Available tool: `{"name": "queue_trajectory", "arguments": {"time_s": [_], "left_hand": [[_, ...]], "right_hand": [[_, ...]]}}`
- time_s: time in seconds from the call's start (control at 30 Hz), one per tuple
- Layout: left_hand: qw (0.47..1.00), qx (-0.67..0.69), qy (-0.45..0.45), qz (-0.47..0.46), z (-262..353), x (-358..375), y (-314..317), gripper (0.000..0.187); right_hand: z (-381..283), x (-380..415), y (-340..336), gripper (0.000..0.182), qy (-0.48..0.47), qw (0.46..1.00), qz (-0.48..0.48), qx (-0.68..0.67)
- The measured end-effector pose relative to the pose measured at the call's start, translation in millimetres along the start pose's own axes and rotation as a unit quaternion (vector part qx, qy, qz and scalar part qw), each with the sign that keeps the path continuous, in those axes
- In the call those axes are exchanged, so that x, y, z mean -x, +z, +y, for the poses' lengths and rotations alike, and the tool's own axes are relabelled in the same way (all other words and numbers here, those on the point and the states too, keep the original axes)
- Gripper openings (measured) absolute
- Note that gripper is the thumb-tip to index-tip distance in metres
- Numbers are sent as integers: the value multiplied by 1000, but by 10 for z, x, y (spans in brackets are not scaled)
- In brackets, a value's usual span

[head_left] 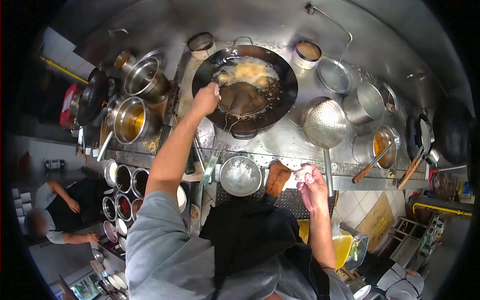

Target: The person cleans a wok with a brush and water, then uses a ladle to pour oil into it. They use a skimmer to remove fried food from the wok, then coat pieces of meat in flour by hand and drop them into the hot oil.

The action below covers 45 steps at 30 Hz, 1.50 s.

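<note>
The left hand (206, 98) is extended to the near-left rim of the wok (245, 89), its fingers closed around the handle of a long ladle (239, 100) whose bowl rests in the dark oil. The wok sits at the far centre of the steel counter (295, 137), with a mass of pale battered food (246, 73) bubbling in its far half.

The right hand (311, 186) is raised over the near edge of the counter, fingers curled and gripping a pale lump of food (303, 173); what the lump is cannot be told.

Just left of the right hand lies a folded brown cloth (276, 177), and left of that stands a small steel bowl (241, 175) with white residue. A perforated strainer (324, 123) rests right of the wok, its handle running toward the near edge beside the right hand. Further right is a pot of amber liquid (379, 143) with a wooden-handled utensil (374, 162) lying in it.

Left of the wok stand a pot of golden oil (130, 120) and an empty steel bowl (145, 78). A rack of seasoning containers (122, 190) occupies the near left.

A second person (57, 212), in a grey shirt and dark apron, stands at the far left of the scene, well apart from the counter.
</note>
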<state>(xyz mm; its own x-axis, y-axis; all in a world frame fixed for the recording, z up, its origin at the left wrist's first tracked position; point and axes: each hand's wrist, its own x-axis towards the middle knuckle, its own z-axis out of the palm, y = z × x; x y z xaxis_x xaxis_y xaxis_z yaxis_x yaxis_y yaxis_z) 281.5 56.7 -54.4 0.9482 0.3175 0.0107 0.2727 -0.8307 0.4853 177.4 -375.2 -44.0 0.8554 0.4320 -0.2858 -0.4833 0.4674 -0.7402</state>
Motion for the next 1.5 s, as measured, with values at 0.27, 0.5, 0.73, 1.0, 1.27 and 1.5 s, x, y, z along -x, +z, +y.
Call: {"name": "queue_trajectory", "arguments": {"time_s": [0.27, 0.5, 0.73, 1.0, 1.27, 1.5], "left_hand": [[993, 6, -8, 121, -311, -1079, 265, 31], [908, 319, 91, 255, 773, 472, -603, 20], [949, 267, 153, -64, 1657, 2126, -411, 51], [946, 288, 36, -146, 1635, 2279, -30, 31], [798, 591, -51, -107, 1641, 2450, 146, 27], [917, 379, -19, -124, 1663, 2452, 114, 24]], "right_hand": [[64, -22, 160, 30, 51, 997, 47, 21], [4, -79, 297, 34, 46, 989, -30, 137], [-79, -141, 537, 25, 47, 974, -93, 202], [-10, -113, 611, 30, -126, 885, -121, 432], [14, -101, 502, 28, -34, 961, -133, 241], [-8, -121, 380, 34, 128, 972, -191, 41]]}}
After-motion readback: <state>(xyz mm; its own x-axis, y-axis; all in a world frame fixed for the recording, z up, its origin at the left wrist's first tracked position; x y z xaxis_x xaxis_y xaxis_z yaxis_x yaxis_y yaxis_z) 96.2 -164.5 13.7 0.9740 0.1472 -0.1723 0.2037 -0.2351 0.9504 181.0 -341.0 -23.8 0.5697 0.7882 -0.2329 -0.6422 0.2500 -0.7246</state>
